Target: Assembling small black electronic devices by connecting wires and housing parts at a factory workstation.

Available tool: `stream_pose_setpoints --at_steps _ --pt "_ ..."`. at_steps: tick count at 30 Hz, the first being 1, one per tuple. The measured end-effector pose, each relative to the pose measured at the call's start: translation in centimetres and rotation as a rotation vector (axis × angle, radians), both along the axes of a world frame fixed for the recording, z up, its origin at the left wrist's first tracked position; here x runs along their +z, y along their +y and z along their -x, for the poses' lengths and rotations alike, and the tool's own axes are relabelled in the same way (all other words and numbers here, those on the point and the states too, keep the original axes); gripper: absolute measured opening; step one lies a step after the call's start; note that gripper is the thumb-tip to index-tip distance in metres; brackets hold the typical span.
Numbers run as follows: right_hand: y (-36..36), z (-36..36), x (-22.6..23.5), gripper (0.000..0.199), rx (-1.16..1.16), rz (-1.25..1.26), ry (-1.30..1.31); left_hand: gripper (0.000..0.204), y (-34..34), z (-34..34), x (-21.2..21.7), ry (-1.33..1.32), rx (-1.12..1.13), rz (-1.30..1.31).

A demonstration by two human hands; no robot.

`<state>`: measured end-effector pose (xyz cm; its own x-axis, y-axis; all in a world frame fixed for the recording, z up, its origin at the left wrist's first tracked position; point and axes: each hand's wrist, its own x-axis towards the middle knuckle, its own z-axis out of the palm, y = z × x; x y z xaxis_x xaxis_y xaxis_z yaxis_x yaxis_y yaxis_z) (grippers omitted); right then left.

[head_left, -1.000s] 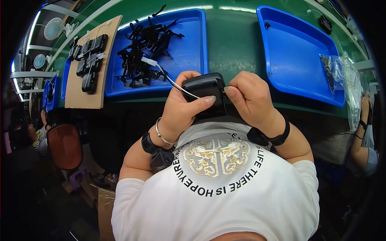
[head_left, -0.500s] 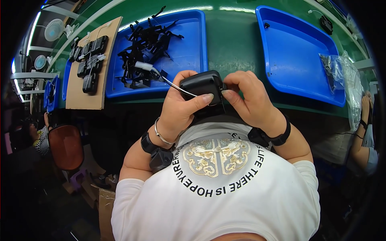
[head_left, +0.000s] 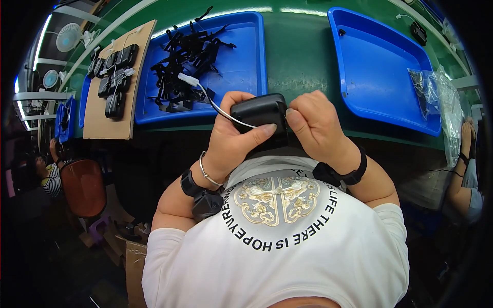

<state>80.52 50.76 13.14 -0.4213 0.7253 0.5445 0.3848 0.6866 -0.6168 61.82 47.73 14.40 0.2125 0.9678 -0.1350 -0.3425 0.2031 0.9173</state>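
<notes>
A black rounded plastic case (head_left: 259, 109) with a white cable sits in my left hand (head_left: 229, 134), thumb across its near face and fingers behind it. The cable runs off to the left and ends in a white connector (head_left: 188, 79) above the edge of a blue tray (head_left: 236, 105). My right hand (head_left: 319, 124) is closed at the case's right edge, thumb pressed against curled fingers. Whatever lies in that pinch is hidden. Inside the tray lies a heap of black plastic bracket-like parts (head_left: 187, 59).
To the left, a cardboard sheet (head_left: 105, 126) carries several similar black cases with cables. A second blue tray (head_left: 380, 61) stands at the right, with clear plastic bags (head_left: 447, 113) on its corner. The bench (head_left: 297, 46) is green. Other people's arms (head_left: 462, 177) show at both sides.
My right fingers have curled in more tightly at the case's right edge, and the thumb has turned upward. The case has tilted slightly. The white connector has swung a little up and right.
</notes>
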Motion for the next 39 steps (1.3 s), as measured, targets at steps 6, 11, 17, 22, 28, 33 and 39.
stream_pose_setpoints --at_steps 6,11,17,22,28,33,39 --pt "-0.5 -0.5 -0.4 0.02 0.091 0.477 0.013 0.045 0.1 0.4 0.5 0.4 -0.032 -0.188" --pt "-0.6 0.6 -0.2 0.026 -0.038 0.102 0.19 0.045 0.4 0.1 0.7 -0.055 -0.005 0.146" --pt "-0.4 0.6 -0.4 0.026 -0.066 0.157 0.084 0.044 0.2 0.1 -0.3 0.062 -0.002 0.026" --pt "-0.4 -0.1 0.3 0.025 -0.028 0.364 0.013 0.042 0.2 0.0 0.1 0.094 -0.033 0.075" --pt "-0.3 0.3 -0.1 0.028 -0.026 0.015 0.011 0.043 0.1 -0.2 0.8 -0.034 -0.021 0.18" --pt "-0.7 0.2 -0.4 0.031 -0.053 0.221 0.009 0.045 -0.2 -0.3 0.2 0.037 -0.02 0.077" --pt "-1.1 0.2 0.2 0.028 -0.013 0.795 0.131 0.045 -0.4 -0.2 -0.3 0.221 0.001 -0.095"
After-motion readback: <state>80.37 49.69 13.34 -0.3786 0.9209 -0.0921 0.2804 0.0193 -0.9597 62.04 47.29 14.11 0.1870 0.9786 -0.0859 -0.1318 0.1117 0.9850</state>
